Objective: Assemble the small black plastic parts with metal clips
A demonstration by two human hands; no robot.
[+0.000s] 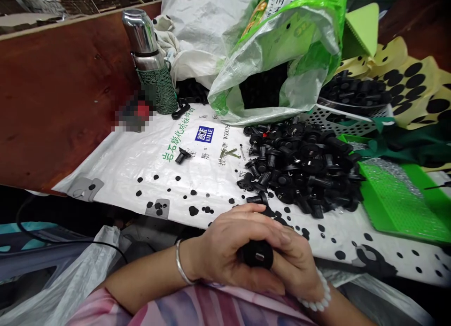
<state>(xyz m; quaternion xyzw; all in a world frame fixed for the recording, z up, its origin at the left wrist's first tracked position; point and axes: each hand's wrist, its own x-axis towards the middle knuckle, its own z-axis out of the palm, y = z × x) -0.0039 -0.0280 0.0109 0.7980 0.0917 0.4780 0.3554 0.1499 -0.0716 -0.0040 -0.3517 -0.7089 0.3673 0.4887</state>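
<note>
My left hand [229,236] is closed around a black round plastic part [259,254], whose flat end with a small metal tab faces up. My right hand [298,255] is closed against it from the other side, with fingers overlapping those of the left; it grips the same part. The part's lower portion is hidden in my palms. Just beyond my hands lies a heap of similar black plastic parts [299,161] on a white printed sheet [155,147]. One such part [182,155] lies apart on the left, near a few small metal pins [230,152].
A green tray [387,213] with many small metal pins stands on the right. Behind the heap are an open green-white bag [229,100] and a white perforated basket [338,119] of black parts. A thermos [150,63] stands back left beside a brown board [63,96].
</note>
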